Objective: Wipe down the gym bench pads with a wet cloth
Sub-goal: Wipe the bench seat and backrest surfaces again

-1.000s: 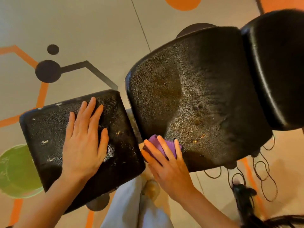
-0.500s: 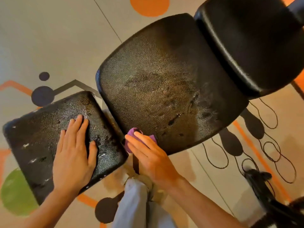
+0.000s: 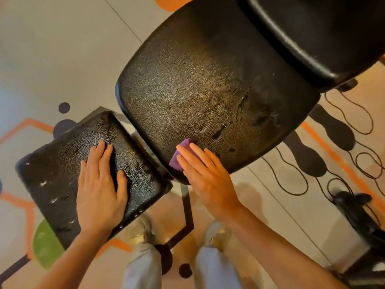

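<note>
Purple wet cloth [image 3: 180, 157], bunched small, lies pressed on the near corner of the large rounded black textured bench pad [image 3: 208, 90], close to that pad's lower edge. The right hand [image 3: 205, 176] lies flat on top of the cloth with its fingers [image 3: 192, 153] stretched and slightly spread; its grip is not clenched, the palm simply pressing the cloth down, and only the cloth's far and left parts show past the fingers. The pad's surface around it carries dark streaks and a wet sheen.

Just left, across a narrow gap, sits the smaller rectangular black textured bench pad [image 3: 62, 174], worn with pale nicks. The left hand [image 3: 100, 188] rests flat on it, fingers extended and together, grasping nothing.

Beyond the large pad, at the upper right, is a smooth glossy black cushion [image 3: 312, 34].

Below the pads, two legs in light grey trousers [image 3: 212, 268] and pale shoes [image 3: 141, 230] stand on the beige floor [image 3: 52, 49], which is patterned with orange lines, dark dots and a green circle [image 3: 45, 245]. Thin black cord [image 3: 354, 113] loops across the floor at right.
</note>
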`<action>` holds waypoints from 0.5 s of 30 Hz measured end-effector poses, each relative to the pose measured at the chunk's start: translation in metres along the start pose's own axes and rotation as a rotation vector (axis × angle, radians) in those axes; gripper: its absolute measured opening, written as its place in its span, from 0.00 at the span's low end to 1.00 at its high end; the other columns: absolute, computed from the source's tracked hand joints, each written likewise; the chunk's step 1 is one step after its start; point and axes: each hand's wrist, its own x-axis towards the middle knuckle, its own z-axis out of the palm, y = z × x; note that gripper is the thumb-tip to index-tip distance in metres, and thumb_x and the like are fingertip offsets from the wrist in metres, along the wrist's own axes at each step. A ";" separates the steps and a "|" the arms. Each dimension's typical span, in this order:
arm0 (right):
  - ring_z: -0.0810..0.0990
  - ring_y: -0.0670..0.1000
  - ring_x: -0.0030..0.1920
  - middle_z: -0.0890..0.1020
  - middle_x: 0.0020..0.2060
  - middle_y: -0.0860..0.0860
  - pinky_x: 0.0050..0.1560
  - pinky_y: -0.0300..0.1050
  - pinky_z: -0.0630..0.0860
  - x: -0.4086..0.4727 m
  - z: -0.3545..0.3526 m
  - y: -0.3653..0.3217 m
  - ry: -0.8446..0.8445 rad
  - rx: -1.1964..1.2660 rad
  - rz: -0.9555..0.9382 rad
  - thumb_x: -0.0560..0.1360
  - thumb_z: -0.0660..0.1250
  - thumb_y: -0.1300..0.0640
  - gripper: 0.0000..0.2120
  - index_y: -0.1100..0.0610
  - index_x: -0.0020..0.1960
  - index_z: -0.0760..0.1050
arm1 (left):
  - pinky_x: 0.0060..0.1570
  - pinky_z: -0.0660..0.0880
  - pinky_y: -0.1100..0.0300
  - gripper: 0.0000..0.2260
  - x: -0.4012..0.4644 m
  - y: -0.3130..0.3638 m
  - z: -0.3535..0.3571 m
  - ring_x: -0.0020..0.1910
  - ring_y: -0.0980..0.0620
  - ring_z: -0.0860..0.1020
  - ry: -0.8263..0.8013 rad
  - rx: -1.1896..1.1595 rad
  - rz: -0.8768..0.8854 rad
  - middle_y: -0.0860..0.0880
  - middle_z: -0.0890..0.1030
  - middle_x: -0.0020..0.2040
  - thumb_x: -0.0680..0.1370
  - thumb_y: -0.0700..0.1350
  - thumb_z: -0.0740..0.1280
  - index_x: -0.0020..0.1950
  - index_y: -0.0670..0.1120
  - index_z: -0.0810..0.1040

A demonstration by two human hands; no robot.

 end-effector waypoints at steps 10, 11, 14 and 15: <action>0.61 0.59 0.75 0.66 0.73 0.55 0.74 0.58 0.57 0.069 -0.056 0.175 0.074 -0.192 0.590 0.83 0.53 0.57 0.19 0.60 0.72 0.65 | 0.78 0.46 0.53 0.27 0.002 0.004 -0.001 0.79 0.48 0.53 0.009 -0.046 -0.006 0.48 0.57 0.79 0.79 0.52 0.50 0.77 0.45 0.59; 0.62 0.58 0.74 0.67 0.73 0.56 0.74 0.57 0.58 0.069 -0.062 0.194 0.108 -0.149 0.701 0.83 0.51 0.57 0.19 0.60 0.72 0.66 | 0.78 0.47 0.51 0.27 0.003 0.004 -0.001 0.79 0.47 0.53 0.013 -0.053 -0.006 0.48 0.57 0.79 0.78 0.52 0.50 0.76 0.45 0.59; 0.65 0.57 0.73 0.70 0.71 0.57 0.73 0.54 0.62 0.059 -0.064 0.194 0.232 -0.058 0.826 0.83 0.50 0.55 0.19 0.61 0.70 0.68 | 0.77 0.49 0.49 0.27 0.003 0.004 0.001 0.79 0.47 0.53 0.017 -0.062 -0.005 0.47 0.57 0.79 0.77 0.51 0.51 0.76 0.45 0.59; 0.65 0.58 0.73 0.70 0.71 0.57 0.73 0.54 0.63 0.053 -0.059 0.174 0.262 -0.050 0.798 0.83 0.50 0.54 0.20 0.61 0.70 0.68 | 0.77 0.50 0.48 0.27 0.003 0.004 0.001 0.79 0.47 0.53 0.018 -0.061 -0.005 0.47 0.57 0.79 0.77 0.51 0.51 0.76 0.45 0.59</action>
